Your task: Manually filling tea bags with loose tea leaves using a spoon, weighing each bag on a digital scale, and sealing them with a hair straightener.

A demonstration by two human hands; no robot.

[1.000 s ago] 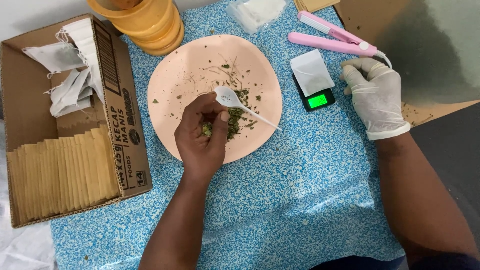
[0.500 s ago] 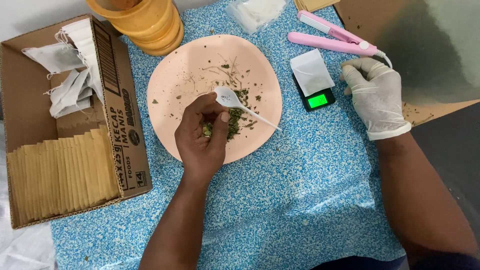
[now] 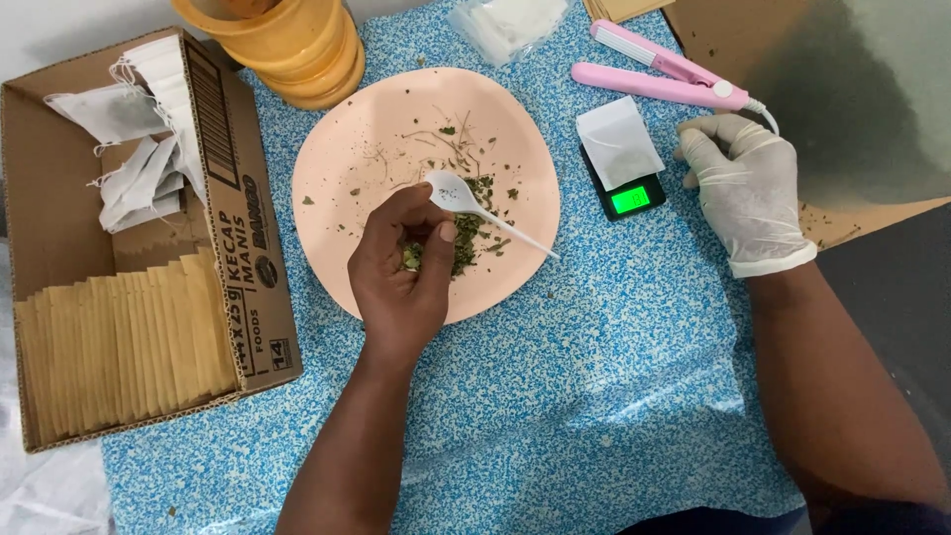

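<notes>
The bare left hand pinches a clump of dried green herbs over the pink plate, its grip closed on them, beside a white plastic spoon lying on the plate. The gloved right hand rests on the bench, fingers loosely curled and holding nothing, just right of a small digital scale carrying a white sachet

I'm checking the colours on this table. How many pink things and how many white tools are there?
Pink: 2, the round plate and the flat-iron-shaped tool.
White tools: 1, the plastic spoon resting on the plate by the left hand.
Total: 3
</notes>
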